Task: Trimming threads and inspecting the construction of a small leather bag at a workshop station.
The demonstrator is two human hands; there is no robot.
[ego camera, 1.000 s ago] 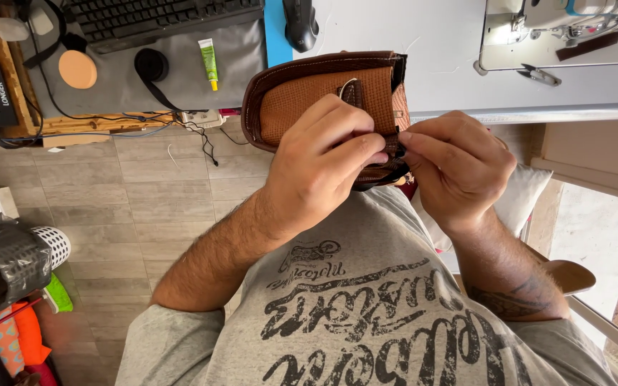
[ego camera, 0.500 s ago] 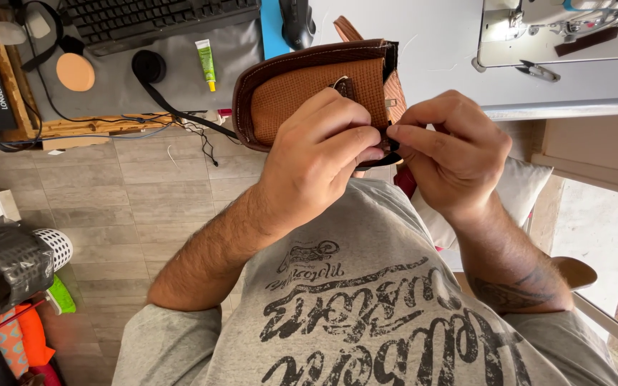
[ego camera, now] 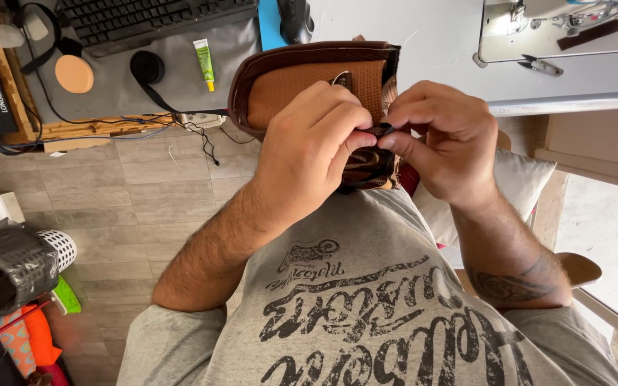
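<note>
Left hand point(ego camera: 309, 154): grip pressed together, thumb and forefinger pinching dark edge of brown leather bag point(ego camera: 309, 78), held above lap, off bench point(ego camera: 423, 43).
Bag: tan textured panel, dark brown border; far end overlaps bench front edge; near end between both hands.
Right hand point(ego camera: 441, 139): grip pinched on same dark edge, fingertips touching left's; whether thread or needle held, cannot tell.
Risk: bag unsupported; loosened pinch likely lets it slip toward lap; grips crowded, may foul each other.
</note>
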